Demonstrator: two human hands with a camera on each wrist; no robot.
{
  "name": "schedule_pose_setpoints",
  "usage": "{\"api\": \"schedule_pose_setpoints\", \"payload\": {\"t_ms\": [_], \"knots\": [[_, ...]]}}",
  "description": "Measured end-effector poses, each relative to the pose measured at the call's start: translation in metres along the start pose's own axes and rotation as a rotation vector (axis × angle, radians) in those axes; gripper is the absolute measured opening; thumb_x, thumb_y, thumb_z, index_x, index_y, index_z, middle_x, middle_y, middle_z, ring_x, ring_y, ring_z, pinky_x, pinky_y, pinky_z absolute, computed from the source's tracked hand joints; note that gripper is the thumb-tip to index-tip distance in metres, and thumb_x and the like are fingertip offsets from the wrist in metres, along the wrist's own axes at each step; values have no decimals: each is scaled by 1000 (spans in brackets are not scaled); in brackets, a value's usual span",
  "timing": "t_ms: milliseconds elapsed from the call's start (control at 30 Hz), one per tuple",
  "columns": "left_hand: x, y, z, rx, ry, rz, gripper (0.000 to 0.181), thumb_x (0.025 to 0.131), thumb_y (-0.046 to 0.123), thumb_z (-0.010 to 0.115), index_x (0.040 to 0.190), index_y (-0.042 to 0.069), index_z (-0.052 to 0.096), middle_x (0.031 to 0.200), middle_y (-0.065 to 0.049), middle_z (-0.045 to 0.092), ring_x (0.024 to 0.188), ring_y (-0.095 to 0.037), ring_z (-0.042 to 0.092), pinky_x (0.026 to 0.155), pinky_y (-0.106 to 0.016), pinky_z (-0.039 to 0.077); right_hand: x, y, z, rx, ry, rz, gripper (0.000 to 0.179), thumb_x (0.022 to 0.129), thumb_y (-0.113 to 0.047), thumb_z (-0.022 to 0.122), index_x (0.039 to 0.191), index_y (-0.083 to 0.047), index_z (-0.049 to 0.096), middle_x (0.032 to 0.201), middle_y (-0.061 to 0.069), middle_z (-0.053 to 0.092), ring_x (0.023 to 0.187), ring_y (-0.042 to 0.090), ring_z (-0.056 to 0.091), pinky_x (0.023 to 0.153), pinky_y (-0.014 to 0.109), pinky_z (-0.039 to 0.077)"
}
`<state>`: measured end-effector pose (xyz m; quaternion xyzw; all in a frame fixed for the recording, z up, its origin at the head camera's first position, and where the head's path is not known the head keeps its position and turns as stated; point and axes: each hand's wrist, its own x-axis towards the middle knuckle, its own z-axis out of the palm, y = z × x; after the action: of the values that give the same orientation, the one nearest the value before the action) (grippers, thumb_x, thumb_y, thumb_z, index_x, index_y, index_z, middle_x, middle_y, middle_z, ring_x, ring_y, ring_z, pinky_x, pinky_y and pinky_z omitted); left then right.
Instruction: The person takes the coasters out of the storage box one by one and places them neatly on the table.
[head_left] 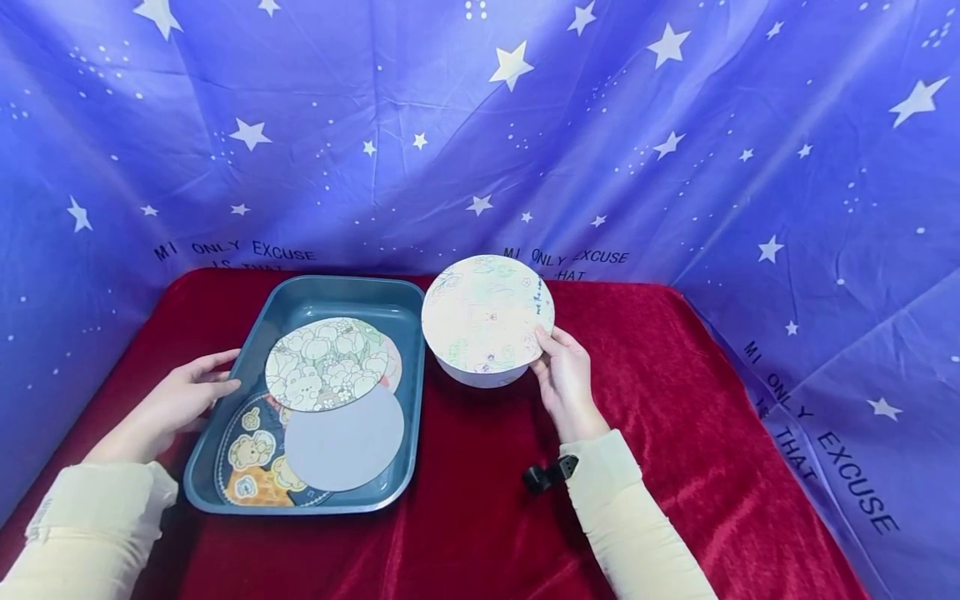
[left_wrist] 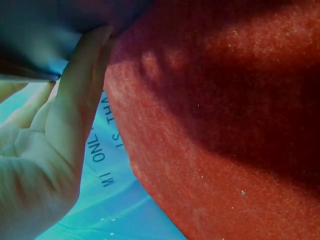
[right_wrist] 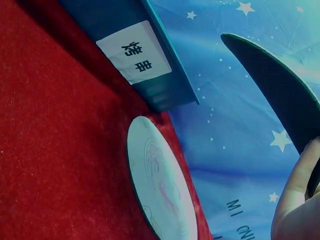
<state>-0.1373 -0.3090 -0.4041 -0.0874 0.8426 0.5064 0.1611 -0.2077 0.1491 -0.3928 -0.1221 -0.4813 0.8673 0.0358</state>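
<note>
My right hand [head_left: 564, 375] pinches the edge of a thin round mat [head_left: 487, 312] with faint line drawings on its pale face. In the right wrist view its dark underside [right_wrist: 270, 85] shows, lifted above a second pale round mat [right_wrist: 160, 185] on the cloth. In the head view the held mat mostly covers that lower one. At the left, my left hand [head_left: 180, 400] touches the side of a blue tray [head_left: 416, 375] with extended fingers. Inside the tray lie overlapping round mats: a flower-and-bear one [head_left: 326, 362], a plain grey one [head_left: 345, 437], a pinkish one and a dark cartoon one [head_left: 251, 450].
A red velvet cloth [head_left: 637, 375] covers the table. Blue star-printed fabric [head_left: 450, 167] hangs close behind and at both sides. A white label [right_wrist: 135, 52] with dark characters is stuck on the tray's side. A black strap [head_left: 551, 475] sits at the right wrist.
</note>
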Motion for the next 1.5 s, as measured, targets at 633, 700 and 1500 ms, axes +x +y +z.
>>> {"api": "schedule_pose_setpoints", "payload": {"t_ms": [633, 700, 1500], "knots": [[-2, -3, 0, 9, 6, 6, 69, 104, 21, 48, 157, 1, 8, 147, -43, 30, 97, -20, 68, 89, -56, 56, 9, -16, -28, 111, 43, 28, 16, 101, -1, 48, 102, -4, 64, 84, 1, 70, 73, 7, 69, 68, 19, 58], [-2, -3, 0, 13, 8, 9, 69, 104, 21, 48, 157, 1, 8, 147, -43, 30, 98, -21, 68, 90, -56, 56, 11, -18, -31, 116, 51, 36, 14, 102, -1, 48, 107, -3, 61, 84, 1, 70, 73, 7, 69, 69, 18, 58], [-1, -3, 0, 37, 8, -1, 70, 105, 22, 48, 158, 2, 6, 146, -42, 31, 101, -25, 68, 91, -57, 54, 23, -33, -60, 268, 157, 83, 16, 101, -3, 49, 102, -2, 65, 85, 5, 71, 77, 11, 70, 69, 20, 58]]}}
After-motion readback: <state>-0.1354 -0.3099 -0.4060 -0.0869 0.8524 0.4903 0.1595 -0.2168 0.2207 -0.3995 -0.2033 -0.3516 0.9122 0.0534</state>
